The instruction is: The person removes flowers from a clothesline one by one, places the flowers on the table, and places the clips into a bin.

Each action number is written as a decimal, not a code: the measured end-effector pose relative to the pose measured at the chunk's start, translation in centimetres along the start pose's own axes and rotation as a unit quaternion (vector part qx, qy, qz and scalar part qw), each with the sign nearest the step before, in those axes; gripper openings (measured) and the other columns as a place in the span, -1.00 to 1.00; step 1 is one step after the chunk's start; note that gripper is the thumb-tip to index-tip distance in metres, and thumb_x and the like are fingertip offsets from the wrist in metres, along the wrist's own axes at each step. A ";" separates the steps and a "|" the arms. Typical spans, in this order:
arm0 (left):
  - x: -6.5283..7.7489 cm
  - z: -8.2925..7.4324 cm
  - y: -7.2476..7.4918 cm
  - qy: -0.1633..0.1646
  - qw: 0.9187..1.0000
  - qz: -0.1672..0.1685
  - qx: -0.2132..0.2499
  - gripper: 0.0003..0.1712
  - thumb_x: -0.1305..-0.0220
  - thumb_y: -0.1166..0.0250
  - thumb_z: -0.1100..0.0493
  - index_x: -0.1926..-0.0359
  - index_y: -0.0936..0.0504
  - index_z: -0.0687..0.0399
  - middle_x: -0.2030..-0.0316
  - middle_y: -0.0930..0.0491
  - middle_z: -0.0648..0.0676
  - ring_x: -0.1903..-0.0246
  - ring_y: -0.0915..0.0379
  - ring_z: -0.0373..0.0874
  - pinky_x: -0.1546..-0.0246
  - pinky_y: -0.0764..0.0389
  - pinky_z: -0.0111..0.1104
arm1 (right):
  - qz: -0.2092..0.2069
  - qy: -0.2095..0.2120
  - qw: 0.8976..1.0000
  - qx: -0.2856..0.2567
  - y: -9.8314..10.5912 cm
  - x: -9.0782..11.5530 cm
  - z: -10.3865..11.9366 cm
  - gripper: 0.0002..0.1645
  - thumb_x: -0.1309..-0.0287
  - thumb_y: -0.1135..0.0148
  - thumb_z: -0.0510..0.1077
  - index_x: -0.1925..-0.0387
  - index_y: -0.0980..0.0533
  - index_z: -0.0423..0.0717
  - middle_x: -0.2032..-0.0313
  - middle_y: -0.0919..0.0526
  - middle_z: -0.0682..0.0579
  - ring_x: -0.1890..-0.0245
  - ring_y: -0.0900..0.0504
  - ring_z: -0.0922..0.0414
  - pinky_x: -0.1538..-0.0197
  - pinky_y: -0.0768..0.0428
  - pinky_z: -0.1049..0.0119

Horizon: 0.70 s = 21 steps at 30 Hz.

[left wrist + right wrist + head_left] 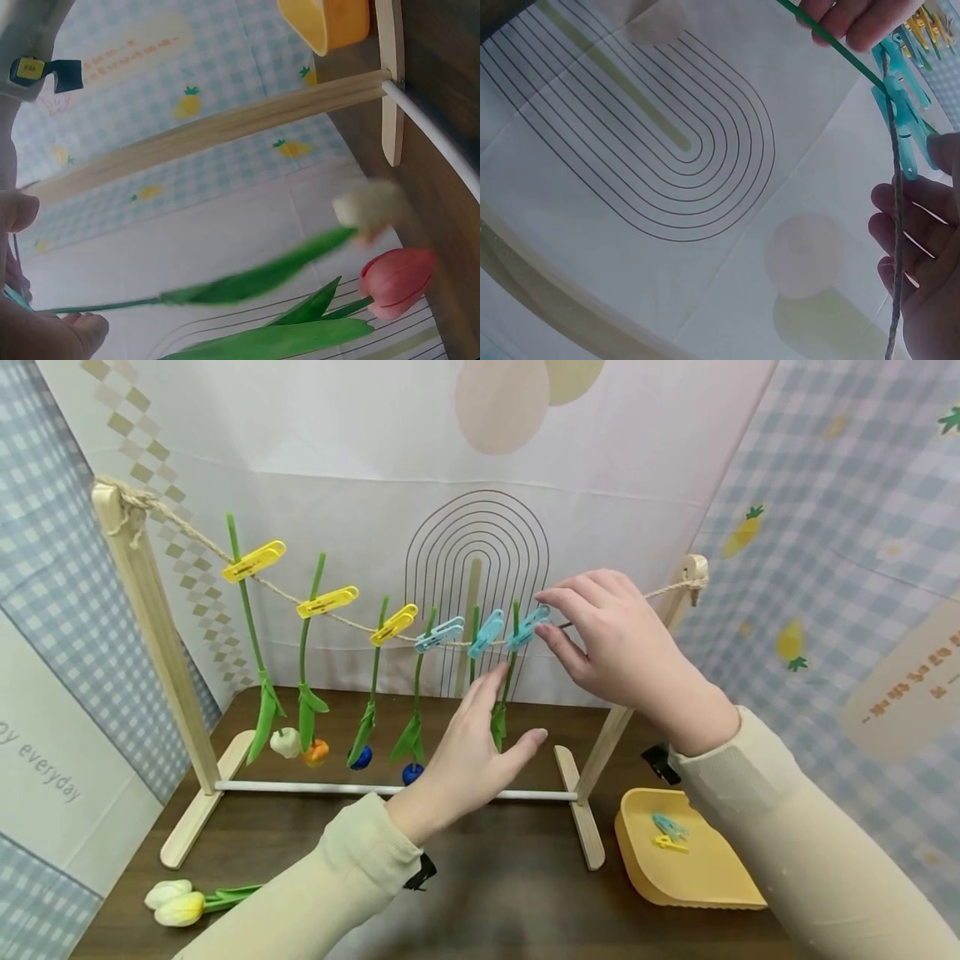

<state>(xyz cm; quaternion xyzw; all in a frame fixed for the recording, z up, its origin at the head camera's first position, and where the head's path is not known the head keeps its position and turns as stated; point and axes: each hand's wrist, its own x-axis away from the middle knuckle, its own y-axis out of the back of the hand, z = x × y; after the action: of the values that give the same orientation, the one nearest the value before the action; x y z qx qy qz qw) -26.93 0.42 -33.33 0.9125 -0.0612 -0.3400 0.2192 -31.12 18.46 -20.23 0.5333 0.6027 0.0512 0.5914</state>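
Observation:
My right hand (611,631) pinches the handle end of the rightmost blue clothespin (527,627) between thumb and forefinger. This clothespin (904,124) sits on the rope (896,262), with a green stem (840,49) at its jaws. My left hand (468,752) is just below, fingers straight and thumb spread, its fingertips beside that stem. A pale tulip (367,206), blurred, hangs at the stem's lower end, and a pink tulip (397,283) hangs beside it. In the head view my left hand hides both blooms.
Yellow clothespins (255,561) and blue ones hold several artificial flowers upside down along the rope. The rope spans a wooden stand (161,643) with a white bottom bar (307,787). Tulips (180,903) lie at the front left. A yellow tray (697,881) with loose clothespins stands right.

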 end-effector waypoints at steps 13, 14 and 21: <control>-1.0 0.7 -0.9 -0.065 0.994 -0.077 0.041 -0.57 -0.40 -0.13 0.28 -0.24 -0.38 0.30 -0.02 -0.51 0.14 -0.03 -0.43 -0.13 -0.07 -0.50 -0.28 | -0.006 -0.002 0.999 -0.034 -0.1 0.4 0.3 -0.81 -0.23 -0.22 -0.22 0.18 -0.55 -0.27 0.27 -0.62 -0.11 0.17 -0.52 -0.11 -0.07 -0.38 -0.05; -1.1 0.8 -1.0 -0.072 0.993 -0.086 0.040 -0.62 -0.40 -0.12 0.31 -0.19 -0.42 0.30 0.03 -0.53 0.13 -0.01 -0.44 -0.14 -0.05 -0.51 -0.29 | -0.005 0.000 0.999 -0.042 0.0 0.4 0.3 -0.82 -0.23 -0.22 -0.23 0.18 -0.55 -0.26 0.27 -0.63 -0.10 0.17 -0.52 -0.11 -0.07 -0.38 -0.05; -1.2 0.8 -1.2 -0.078 0.991 -0.106 0.034 -0.74 -0.40 -0.12 0.34 -0.07 -0.49 0.27 0.13 -0.57 0.07 0.09 -0.49 -0.20 0.06 -0.54 -0.42 | -0.006 0.007 0.997 -0.074 0.3 0.5 0.5 -0.83 -0.18 -0.28 -0.28 0.17 -0.55 -0.24 0.27 -0.63 -0.08 0.18 -0.53 -0.08 -0.07 -0.37 -0.04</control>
<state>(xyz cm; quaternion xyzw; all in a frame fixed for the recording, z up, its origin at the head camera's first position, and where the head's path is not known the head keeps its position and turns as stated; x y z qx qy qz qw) -28.36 1.48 -33.68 0.8915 0.0074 -0.4290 0.1451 -30.44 18.63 -20.47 0.4842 0.6045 0.0958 0.6252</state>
